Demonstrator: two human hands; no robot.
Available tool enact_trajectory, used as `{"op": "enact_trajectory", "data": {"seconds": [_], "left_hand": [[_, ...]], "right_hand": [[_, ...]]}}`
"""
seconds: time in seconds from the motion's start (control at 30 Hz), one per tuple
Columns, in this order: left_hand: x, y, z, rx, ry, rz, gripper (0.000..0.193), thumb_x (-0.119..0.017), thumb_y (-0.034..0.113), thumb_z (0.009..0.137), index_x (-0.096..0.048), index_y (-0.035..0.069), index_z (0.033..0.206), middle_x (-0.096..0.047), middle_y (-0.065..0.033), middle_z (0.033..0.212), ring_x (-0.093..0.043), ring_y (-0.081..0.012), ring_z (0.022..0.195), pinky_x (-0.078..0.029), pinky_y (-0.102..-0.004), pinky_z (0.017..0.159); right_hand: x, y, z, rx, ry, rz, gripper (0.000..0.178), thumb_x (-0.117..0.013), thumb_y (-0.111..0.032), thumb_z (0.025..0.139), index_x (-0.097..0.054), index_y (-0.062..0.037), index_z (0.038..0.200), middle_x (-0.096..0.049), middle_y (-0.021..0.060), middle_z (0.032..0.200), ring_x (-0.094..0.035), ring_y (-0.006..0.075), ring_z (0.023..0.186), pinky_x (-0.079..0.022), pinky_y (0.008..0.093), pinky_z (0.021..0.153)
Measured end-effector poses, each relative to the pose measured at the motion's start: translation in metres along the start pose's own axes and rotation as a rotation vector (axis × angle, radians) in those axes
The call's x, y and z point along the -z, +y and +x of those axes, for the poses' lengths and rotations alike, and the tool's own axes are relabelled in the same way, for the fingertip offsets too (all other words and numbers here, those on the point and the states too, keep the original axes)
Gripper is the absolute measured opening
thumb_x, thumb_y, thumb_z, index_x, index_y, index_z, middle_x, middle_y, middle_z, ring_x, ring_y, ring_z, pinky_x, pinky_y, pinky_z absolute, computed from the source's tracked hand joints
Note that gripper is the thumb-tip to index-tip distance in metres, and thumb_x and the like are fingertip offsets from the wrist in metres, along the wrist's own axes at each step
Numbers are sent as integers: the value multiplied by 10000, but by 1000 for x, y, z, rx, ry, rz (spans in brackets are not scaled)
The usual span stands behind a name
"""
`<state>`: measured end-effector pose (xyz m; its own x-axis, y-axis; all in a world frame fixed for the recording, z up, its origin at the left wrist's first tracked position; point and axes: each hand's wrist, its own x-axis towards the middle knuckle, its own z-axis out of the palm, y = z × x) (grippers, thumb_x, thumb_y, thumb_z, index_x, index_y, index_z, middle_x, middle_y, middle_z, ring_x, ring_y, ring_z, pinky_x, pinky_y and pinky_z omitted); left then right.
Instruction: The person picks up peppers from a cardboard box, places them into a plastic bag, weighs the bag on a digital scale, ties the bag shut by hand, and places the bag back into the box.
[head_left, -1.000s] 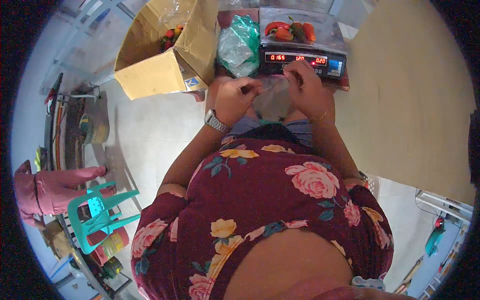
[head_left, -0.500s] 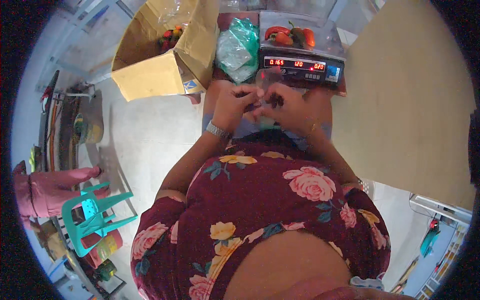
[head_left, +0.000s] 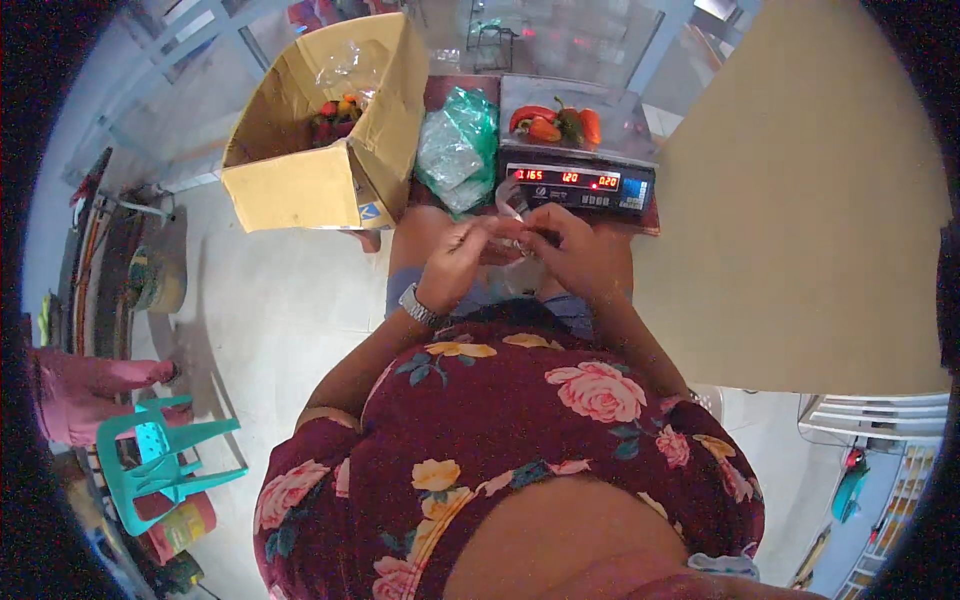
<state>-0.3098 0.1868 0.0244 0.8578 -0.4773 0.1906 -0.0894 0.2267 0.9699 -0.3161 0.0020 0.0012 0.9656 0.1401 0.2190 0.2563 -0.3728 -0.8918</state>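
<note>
Two hands meet just in front of the weighing scale [head_left: 580, 185]: our left hand [head_left: 455, 265] and right hand [head_left: 575, 250] each pinch the clear plastic bag [head_left: 512, 205], fingers closed on its thin film. To open it well, we judge the fingertips should rub the two layers apart gently, keeping it clear of the red peppers [head_left: 555, 125] on the scale pan. Compared with a second ago, our hands have drawn closer together and the bag is more bunched.
</note>
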Motion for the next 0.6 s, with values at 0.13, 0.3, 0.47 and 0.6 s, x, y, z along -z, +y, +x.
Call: {"op": "enact_trajectory", "data": {"seconds": [0.13, 0.3, 0.47, 0.6], "left_hand": [[5, -1, 11, 126, 153, 282, 441, -594, 152, 808, -447, 23, 1204, -570, -119, 1051, -576, -170, 879, -458, -296, 803], [12, -22, 18, -219, 237, 195, 621, -709, 218, 708, -421, 12, 1219, -589, -80, 1038, -593, -176, 898, -457, -272, 796], [33, -17, 21, 85, -131, 11, 259, -650, 137, 780, -588, 3, 993, -617, -65, 936, -571, -105, 838, -449, -228, 727], [20, -4, 23, 90, -24, 23, 130, -598, 122, 823, -635, -1, 843, -627, -35, 826, -574, -78, 742, -456, -222, 665]], "right_hand": [[7, -41, 0, -175, -51, 52, 143, -576, -114, 827, -554, -19, 931, -603, 29, 805, -554, 73, 743, -444, 219, 675], [9, -29, -2, -121, -141, 91, 139, -552, -133, 844, -587, -14, 906, -597, 4, 800, -537, 62, 722, -429, 205, 649], [20, -36, -3, -77, -196, -33, 131, -542, -132, 853, -585, -13, 886, -568, -4, 745, -510, 61, 676, -423, 212, 613], [26, -41, 0, -244, -184, 96, 134, -539, -134, 855, -578, -7, 875, -555, -1, 724, -503, 62, 661, -422, 212, 611]]}}
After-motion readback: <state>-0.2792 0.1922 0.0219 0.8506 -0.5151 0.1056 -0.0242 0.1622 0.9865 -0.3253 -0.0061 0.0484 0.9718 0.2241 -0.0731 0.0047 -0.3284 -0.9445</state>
